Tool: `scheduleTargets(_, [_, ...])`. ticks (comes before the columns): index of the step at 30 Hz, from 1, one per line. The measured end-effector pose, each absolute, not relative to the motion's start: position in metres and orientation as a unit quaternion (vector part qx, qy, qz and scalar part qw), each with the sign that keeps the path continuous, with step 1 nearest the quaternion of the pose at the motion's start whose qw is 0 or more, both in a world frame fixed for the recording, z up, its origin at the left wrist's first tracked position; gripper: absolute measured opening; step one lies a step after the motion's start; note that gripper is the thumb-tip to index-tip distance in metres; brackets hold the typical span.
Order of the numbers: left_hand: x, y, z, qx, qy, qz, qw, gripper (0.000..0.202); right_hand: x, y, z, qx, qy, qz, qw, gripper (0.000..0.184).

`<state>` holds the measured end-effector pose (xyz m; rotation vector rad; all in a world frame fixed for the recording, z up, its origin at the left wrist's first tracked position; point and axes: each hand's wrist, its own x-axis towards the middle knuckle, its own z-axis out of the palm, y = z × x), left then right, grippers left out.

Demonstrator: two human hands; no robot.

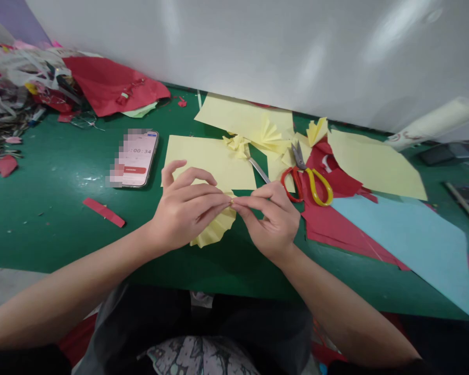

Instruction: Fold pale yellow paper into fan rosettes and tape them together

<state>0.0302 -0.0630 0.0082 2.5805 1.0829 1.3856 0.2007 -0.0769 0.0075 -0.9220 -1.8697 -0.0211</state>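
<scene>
A pleated yellow paper fan (214, 229) hangs below my fingers, over the near part of the green table. My left hand (187, 205) pinches its gathered end between thumb and fingers, and covers part of the folds. My right hand (271, 216) meets it there, thumb and index finger pressed together on the same end. Just beyond my hands lie sheets of yellow paper (195, 151) with folded yellow paper pieces (271, 133) on them. Scissors with one red and one yellow handle (318, 187) rest right of my right hand, blades pointing away.
A phone (135, 161) showing a timer lies left. Near it is a red paper strip (103, 212). Red paper (336, 229) and a light blue sheet (410, 229) spread to the right. Scraps (19, 94) pile up far left. A pale wall (238, 52) stands behind the table.
</scene>
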Motion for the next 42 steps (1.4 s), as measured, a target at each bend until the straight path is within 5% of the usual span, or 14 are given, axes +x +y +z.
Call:
scheduleTargets(13, [0.03,-0.061,0.009,0.828,0.335,0.446,0.059,0.013,0.207,-0.075,0.006,-0.331,-0.819,-0.117,0.454,0.009])
scheduleTargets(20, [0.025,-0.059,0.006,0.826,0.308,0.468,-0.059,0.017,0.206,-0.071,0.006,-0.445,-0.686,0.194,0.541,0.017])
scheduleTargets(24, [0.023,-0.06,0.007,0.825,0.264,0.476,-0.151,0.016,0.206,-0.069,0.005,-0.454,-0.578,0.452,0.506,0.015])
scheduleTargets(27, [0.024,-0.06,0.008,0.82,0.242,0.469,-0.221,0.014,0.206,-0.069,0.006,-0.43,-0.553,0.523,0.486,0.019])
scheduleTargets(32, [0.027,-0.058,0.01,0.818,0.249,0.464,-0.232,0.01,0.205,-0.071,0.009,-0.42,-0.588,0.455,0.521,0.021])
scheduleTargets(42, [0.029,-0.058,0.013,0.788,0.389,0.476,-0.029,0.009,0.205,-0.073,0.015,-0.427,-0.678,0.309,0.512,0.017])
